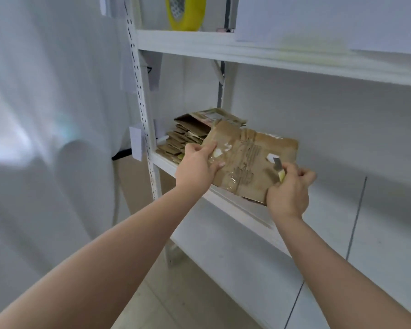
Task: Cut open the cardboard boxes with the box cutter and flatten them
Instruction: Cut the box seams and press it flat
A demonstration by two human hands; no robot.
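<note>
A worn brown cardboard box [249, 160], taped and torn, lies flat on the white shelf [237, 210]. My left hand [197, 165] grips the box's left edge, thumb on top. My right hand [290, 188] grips a yellow-handled box cutter [279, 169] at the box's near right corner, with the blade pointing up against the cardboard. Behind the box at the left sits a stack of flattened cardboard [190, 134].
A roll of yellow tape [185, 13] stands on the upper shelf [247, 53]. The perforated shelf upright [142, 110] rises at the left, with a white drape [52, 103] beyond it. A white wall is at the right and a pale floor below.
</note>
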